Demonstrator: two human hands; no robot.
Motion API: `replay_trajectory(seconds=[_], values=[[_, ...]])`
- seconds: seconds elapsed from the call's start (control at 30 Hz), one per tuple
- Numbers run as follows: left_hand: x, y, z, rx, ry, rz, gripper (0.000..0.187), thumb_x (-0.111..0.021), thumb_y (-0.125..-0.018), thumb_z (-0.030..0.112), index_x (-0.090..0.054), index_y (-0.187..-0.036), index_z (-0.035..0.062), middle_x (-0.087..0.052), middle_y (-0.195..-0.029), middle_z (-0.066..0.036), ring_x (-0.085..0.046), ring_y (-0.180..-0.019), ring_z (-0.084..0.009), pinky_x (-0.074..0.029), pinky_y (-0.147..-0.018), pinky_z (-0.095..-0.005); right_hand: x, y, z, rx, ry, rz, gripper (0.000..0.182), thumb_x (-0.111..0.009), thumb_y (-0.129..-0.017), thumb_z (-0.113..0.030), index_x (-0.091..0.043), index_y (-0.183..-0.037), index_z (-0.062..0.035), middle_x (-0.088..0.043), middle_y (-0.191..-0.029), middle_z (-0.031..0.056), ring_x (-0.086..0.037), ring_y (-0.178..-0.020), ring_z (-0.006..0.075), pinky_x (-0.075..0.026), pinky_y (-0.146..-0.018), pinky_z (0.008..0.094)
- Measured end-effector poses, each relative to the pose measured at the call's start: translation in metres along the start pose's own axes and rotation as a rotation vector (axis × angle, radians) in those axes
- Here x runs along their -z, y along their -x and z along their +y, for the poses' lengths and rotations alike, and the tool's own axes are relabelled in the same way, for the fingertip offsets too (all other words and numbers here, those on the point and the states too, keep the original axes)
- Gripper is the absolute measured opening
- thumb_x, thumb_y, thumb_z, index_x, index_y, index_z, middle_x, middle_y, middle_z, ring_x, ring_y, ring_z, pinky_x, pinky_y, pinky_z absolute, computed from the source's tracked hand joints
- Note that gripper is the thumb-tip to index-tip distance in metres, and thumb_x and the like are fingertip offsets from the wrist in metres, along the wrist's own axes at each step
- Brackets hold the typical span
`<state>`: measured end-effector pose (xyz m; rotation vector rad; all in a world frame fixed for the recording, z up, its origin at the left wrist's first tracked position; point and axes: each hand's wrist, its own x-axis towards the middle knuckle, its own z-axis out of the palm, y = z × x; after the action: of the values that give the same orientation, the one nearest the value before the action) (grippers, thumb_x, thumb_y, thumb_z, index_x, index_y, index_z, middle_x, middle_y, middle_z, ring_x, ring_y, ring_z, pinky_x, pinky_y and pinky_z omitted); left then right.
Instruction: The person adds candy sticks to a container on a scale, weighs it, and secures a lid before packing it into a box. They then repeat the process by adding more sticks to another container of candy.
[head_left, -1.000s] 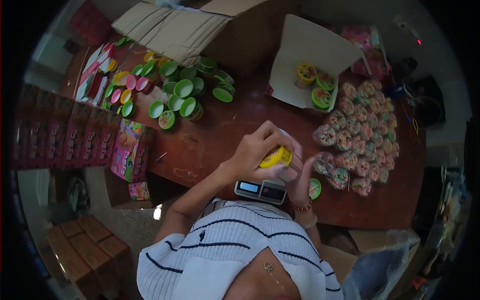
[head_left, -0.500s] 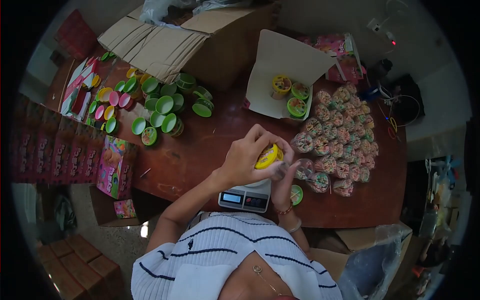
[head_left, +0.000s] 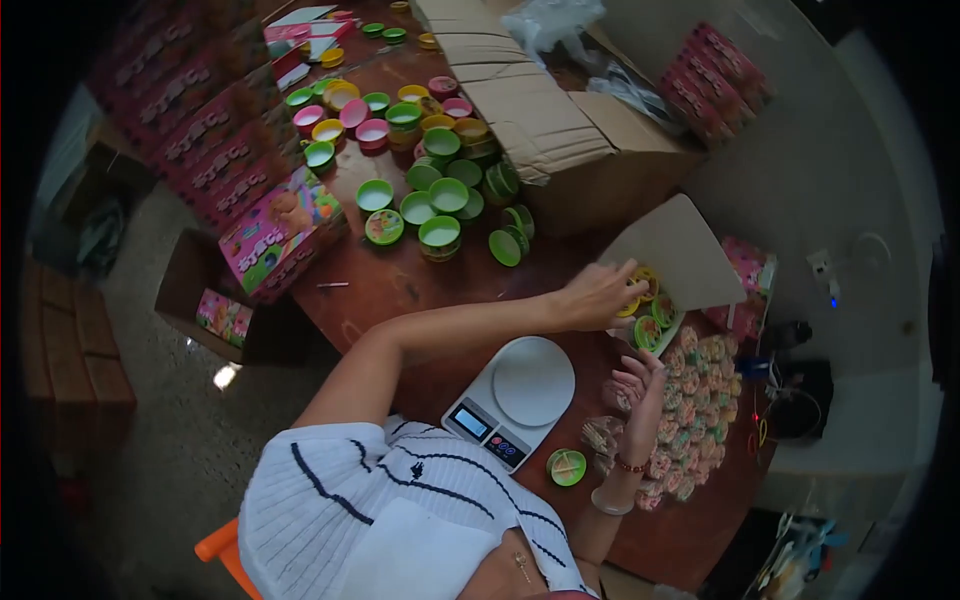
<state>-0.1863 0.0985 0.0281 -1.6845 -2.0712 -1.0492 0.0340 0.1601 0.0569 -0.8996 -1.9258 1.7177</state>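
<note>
My left hand (head_left: 597, 297) reaches into the white open-lidded box (head_left: 690, 245), its fingers closed round a yellow-lidded cup (head_left: 628, 308). Beside that cup in the box sit another yellow-lidded cup (head_left: 649, 282) and green-lidded cups (head_left: 648, 332). My right hand (head_left: 642, 392) is raised with fingers apart, just above the clear cups filled with small sticks (head_left: 603, 437), and appears to hold nothing. Nearer my body stands a white kitchen scale (head_left: 535, 382) with a lit display and a bare platform. A green lid or shallow cup with little sticks (head_left: 567, 467) lies to its right.
Rows of filled clear cups (head_left: 695, 390) cover the table's right side. Green, pink and yellow lids (head_left: 441, 195) crowd the far left. A large cardboard box (head_left: 600, 180) stands at the back. Pink printed cartons (head_left: 285, 225) are stacked at the left edge.
My left hand has carried the yellow-lidded cup from above the scale to the white box. My right hand has let go of it and moved right. The view has turned.
</note>
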Motion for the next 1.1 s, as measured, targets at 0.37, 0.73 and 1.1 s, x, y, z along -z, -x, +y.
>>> replay_trajectory(seconds=[0.37,0.73,1.1], values=[[0.204,0.083,-0.122,0.148,0.219,-0.737,0.027,-0.065,-0.092,0.018,-0.072,-0.111,0.0009,-0.074,-0.103,-0.022,-0.070,-0.099,-0.0408,-0.055,-0.089,-0.0481,-0.179,-0.045,-0.099,0.542,0.294,-0.440,0.024,-0.055,-0.108,-0.012,-0.065,-0.123,0.0026,-0.072,-0.105,0.0142,-0.071,-0.090,0.0239,-0.056,-0.081,0.0356],[0.279,0.154,-0.514,1.390,-0.499,-0.036,0.081,-0.054,-0.101,0.041,-0.021,-0.163,0.0006,-0.028,-0.163,-0.035,-0.023,-0.148,-0.0636,-0.020,-0.118,-0.0761,-0.471,-0.291,-0.087,0.782,0.753,-0.279,0.030,-0.056,-0.100,-0.016,-0.064,-0.126,-0.0039,-0.065,-0.121,0.0241,-0.062,-0.114,0.0431,-0.052,-0.096,0.0499],[0.218,0.107,-0.441,1.348,-0.298,-0.480,0.076,-0.046,-0.103,0.061,-0.050,-0.148,0.0002,-0.038,-0.158,-0.027,-0.032,-0.146,-0.0543,-0.032,-0.113,-0.0713,-0.506,-0.380,-0.020,0.998,1.302,-0.637,0.040,-0.042,-0.108,-0.036,-0.067,-0.116,-0.0054,-0.070,-0.125,0.0168,-0.069,-0.107,0.0420,-0.055,-0.090,0.0576]])
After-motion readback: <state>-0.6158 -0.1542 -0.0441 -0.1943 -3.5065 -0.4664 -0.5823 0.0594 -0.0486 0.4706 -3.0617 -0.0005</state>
